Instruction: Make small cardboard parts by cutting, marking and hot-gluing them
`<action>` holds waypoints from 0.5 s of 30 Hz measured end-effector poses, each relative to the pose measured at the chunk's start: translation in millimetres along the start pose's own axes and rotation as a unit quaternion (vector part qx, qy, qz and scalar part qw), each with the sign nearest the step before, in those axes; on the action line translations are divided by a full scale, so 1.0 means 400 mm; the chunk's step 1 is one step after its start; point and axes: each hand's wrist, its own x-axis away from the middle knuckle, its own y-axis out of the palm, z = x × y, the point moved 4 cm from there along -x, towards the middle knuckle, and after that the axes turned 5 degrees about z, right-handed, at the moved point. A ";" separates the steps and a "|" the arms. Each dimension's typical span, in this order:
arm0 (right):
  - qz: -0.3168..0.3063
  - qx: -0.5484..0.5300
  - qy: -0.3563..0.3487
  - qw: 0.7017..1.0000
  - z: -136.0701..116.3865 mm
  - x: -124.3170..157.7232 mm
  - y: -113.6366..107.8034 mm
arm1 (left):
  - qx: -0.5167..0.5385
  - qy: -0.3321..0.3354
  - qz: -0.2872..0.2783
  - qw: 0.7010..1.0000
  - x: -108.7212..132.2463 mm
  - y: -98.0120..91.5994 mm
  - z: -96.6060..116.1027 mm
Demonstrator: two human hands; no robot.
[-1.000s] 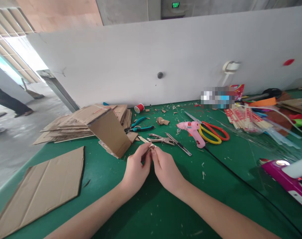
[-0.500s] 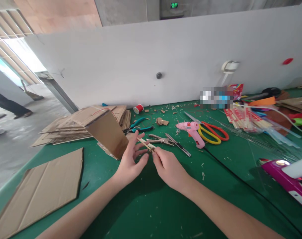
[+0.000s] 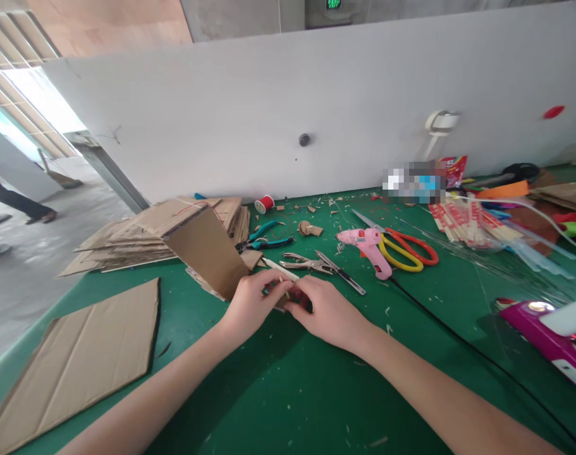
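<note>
Left hand (image 3: 255, 304), spread half a second ago, now comes in to a pinch; right hand (image 3: 332, 313) turns slightly, thumb lower. Stick (image 3: 288, 294): thin, pale, between the two sets of fingertips, mostly hidden. Left thumb and forefinger close on it. Right fingers curled, narrow, right beside it; cannot tell how firmly they hold, or what else sits in them.

Just behind the hands on the green table (image 3: 288, 404): a white strip (image 3: 274, 266), silver pliers (image 3: 306, 262), then a knife (image 3: 347, 278), blade angled away. Folded cardboard (image 3: 205, 249) stands tilted near the left hand, with a stack (image 3: 121, 243) behind it and a flat sheet (image 3: 93, 354) nearer the person. To the right, pink glue gun (image 3: 373, 249) touching or overlapping scissors (image 3: 408, 262). Red spool (image 3: 265, 203) near the wall (image 3: 212, 120).
</note>
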 end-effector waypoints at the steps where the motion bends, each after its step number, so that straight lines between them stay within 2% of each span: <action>1: 0.000 -0.026 0.006 1.000 0.001 -0.001 -0.001 | 0.010 -0.006 -0.004 1.000 0.002 0.004 -0.003; 3: -0.008 -0.083 0.016 0.996 0.003 -0.004 0.000 | 0.030 -0.008 -0.012 0.999 0.005 0.010 -0.005; 5: -0.017 -0.121 0.024 0.992 0.009 -0.007 0.003 | 0.029 0.020 -0.027 0.999 0.007 0.013 0.003; 8: -0.019 -0.134 0.058 0.989 0.029 -0.014 0.003 | -0.020 0.058 -0.058 0.996 0.007 0.012 0.019; 12: -0.063 -0.173 0.131 0.974 0.065 -0.019 0.009 | -0.049 0.011 -0.167 0.985 0.003 0.009 0.018; 15: -0.088 -0.230 0.144 0.959 0.073 -0.017 0.014 | -0.066 -0.008 -0.223 0.973 0.001 0.005 0.013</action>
